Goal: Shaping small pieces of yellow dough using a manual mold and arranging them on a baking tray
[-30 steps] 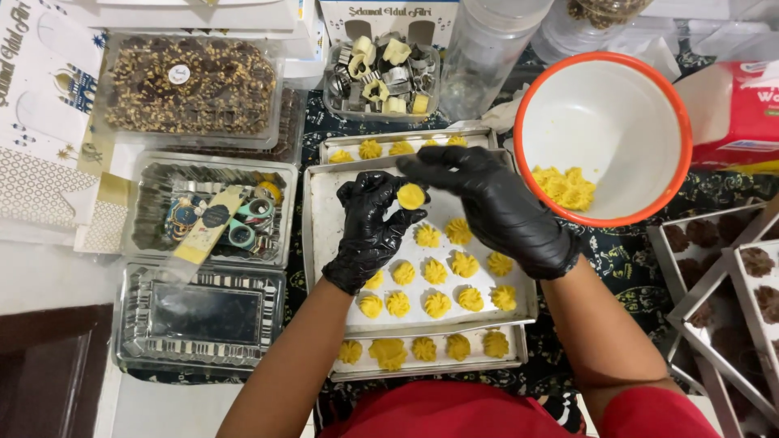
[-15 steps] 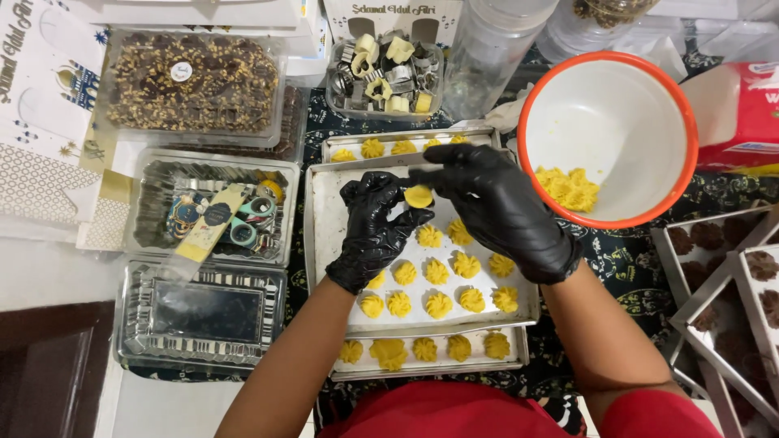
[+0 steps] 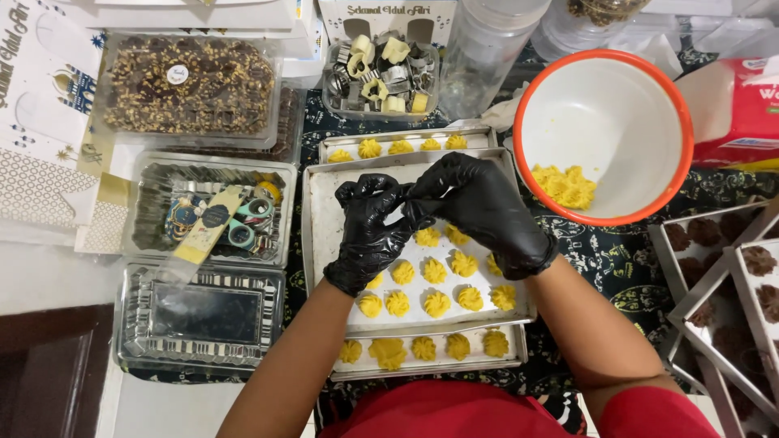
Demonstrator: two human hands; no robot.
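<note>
Fingertips of left hand point(image 3: 369, 231) and right hand point(image 3: 479, 207) pinched together over baking tray point(image 3: 318, 243) — contents hidden. Orange-rimmed bowl point(image 3: 604, 134) at 2 o'clock; red packet point(image 3: 738, 113) beyond; clear cookie box point(image 3: 187, 89) at 10.

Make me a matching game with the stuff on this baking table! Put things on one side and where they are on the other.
Things:
1. Small yellow piped cookies
2. White bowl with orange rim
3. Metal cookie cutters
4. Dark brown cookies

Places:
A. In the clear tub at the top
B. On silver trays at the far right
C. In rows on the middle tray
D. Right of the gloved hands, with yellow dough inside

Pairs: 1-C, 2-D, 3-A, 4-B
</note>
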